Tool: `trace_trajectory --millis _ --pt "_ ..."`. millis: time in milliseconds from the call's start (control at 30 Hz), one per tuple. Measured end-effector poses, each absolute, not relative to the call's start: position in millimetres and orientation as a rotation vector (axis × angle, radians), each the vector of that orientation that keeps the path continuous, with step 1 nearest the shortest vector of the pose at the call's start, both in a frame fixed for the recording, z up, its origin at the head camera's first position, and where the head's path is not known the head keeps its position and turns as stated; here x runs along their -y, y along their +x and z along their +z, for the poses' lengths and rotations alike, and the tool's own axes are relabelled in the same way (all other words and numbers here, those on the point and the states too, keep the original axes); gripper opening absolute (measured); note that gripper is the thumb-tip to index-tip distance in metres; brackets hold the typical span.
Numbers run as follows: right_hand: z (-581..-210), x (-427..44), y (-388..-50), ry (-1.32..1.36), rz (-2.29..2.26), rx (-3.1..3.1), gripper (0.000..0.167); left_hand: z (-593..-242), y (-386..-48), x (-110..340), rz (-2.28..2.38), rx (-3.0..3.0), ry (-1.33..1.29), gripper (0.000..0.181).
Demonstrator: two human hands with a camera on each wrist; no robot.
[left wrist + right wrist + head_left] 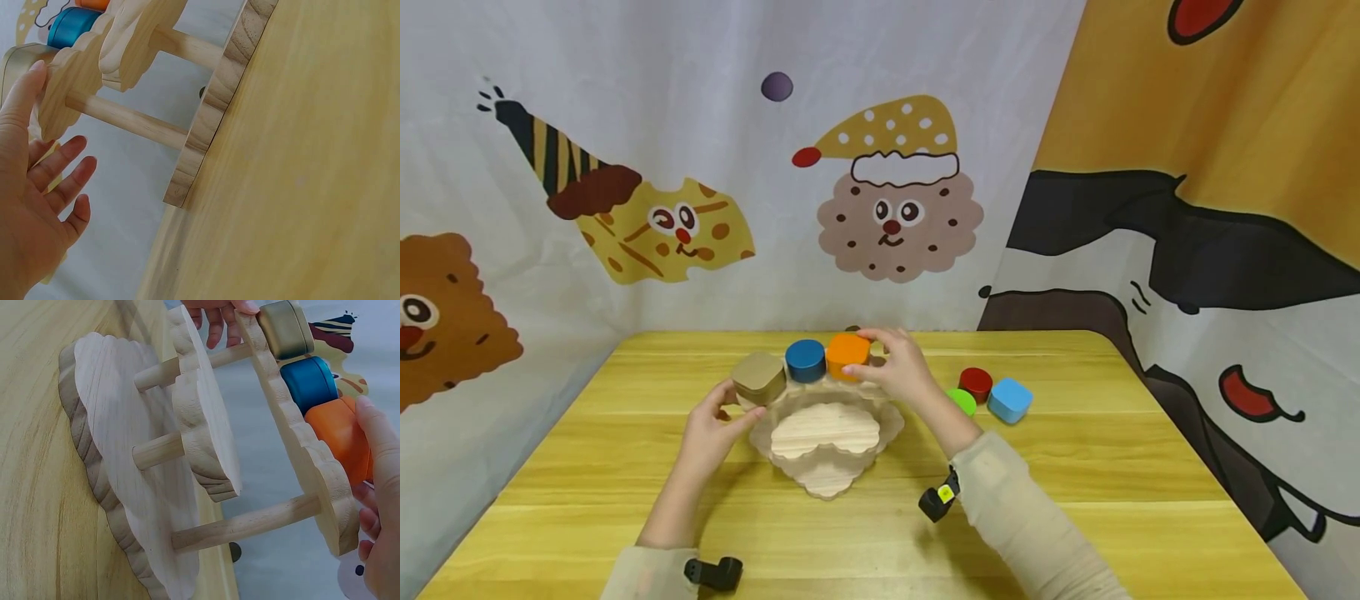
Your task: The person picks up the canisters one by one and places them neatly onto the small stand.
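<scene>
A tiered wooden stand [827,479] with scalloped edges stands on the table, its shelves carried on round dowels [125,119]. Along its top shelf, from left to right, sit a gold tin [758,377], a blue round tin [806,361] and an orange rounded-square tin [847,357]. My left hand [715,429] holds the left end of that shelf beside the gold tin, thumb at its edge; the other fingers [69,181] hang loosely below. My right hand [898,367] pinches the orange tin between thumb and forefinger at the shelf's right end.
Right of the stand, a dark red round tin [976,384], a light blue rounded-square tin [1010,401] and a green tin [962,402] lie together on the table [1075,467]. The right forearm partly covers the green one. A printed curtain [700,83] hangs behind the table.
</scene>
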State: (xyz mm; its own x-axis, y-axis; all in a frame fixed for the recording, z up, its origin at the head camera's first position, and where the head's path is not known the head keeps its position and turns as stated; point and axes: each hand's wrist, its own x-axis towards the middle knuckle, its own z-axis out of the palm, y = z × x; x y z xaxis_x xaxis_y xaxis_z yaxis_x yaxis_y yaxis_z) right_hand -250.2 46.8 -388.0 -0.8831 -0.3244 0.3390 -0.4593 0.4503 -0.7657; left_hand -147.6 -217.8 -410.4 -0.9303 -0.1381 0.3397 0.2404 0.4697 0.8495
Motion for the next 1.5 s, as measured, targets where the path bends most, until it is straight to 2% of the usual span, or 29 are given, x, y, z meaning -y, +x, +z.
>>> trace_trajectory --millis 133,600,1033,1500 --pt "-387.0 -51.5 -246.3 0.685 1.379 2.532 0.063 -410.6 -147.6 217.5 -1.452 2.353 -0.084 0.042" --pt "-397.8 -94.5 -224.1 0.634 1.303 2.431 0.058 -412.5 -147.6 218.3 -1.429 2.373 -0.071 0.043" --pt "-415.4 -137.2 -216.6 0.62 1.268 2.34 0.058 -411.6 -147.9 218.6 -1.458 2.362 -0.073 0.043" --pt "-438.3 -191.6 -211.9 0.473 1.197 2.415 0.058 -411.0 -147.3 217.5 -1.456 2.356 -0.081 0.043"
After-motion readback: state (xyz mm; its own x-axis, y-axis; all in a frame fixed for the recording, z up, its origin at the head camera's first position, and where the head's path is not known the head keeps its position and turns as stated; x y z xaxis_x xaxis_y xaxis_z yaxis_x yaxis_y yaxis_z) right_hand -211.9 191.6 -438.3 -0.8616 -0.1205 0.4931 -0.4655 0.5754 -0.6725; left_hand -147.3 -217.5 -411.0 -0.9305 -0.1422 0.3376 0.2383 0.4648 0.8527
